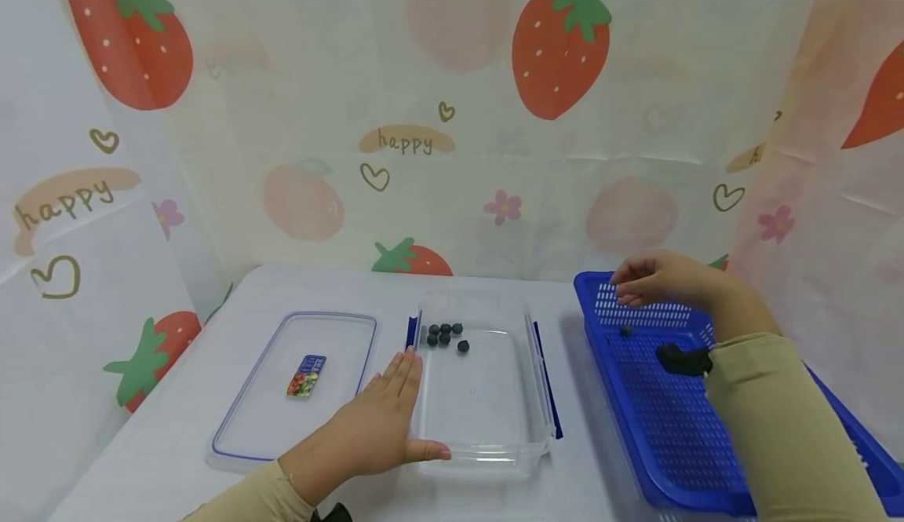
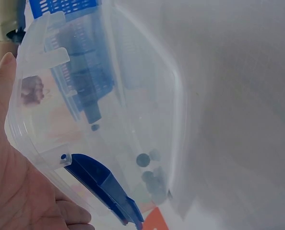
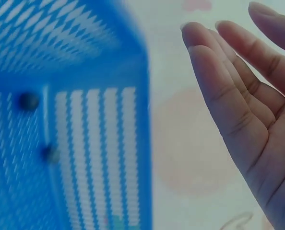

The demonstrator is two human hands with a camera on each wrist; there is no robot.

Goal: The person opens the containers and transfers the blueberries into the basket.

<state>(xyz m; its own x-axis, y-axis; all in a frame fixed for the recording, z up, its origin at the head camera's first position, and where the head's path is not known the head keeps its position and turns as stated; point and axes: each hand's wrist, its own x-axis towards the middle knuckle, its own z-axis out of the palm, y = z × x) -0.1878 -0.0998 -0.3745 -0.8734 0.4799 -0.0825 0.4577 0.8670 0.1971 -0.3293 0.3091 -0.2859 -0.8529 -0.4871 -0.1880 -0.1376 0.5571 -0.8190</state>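
Observation:
My left hand lies with fingers straight along the left rim of a clear plastic food container, thumb stretched over its near edge. In the left wrist view, the palm is against the container's side, beside a blue latch. Several dark round blueberries sit at the container's far left, one slightly apart. Over the far end of a blue perforated basket, my right hand hovers with fingers loosely bent. Nothing shows between them in the right wrist view. Two blurred blueberries are in the basket there.
A clear lid with a blue seal lies left of the container, a colourful label on it. The basket stands to the right on the white-covered table. A strawberry-print curtain hangs behind and at both sides.

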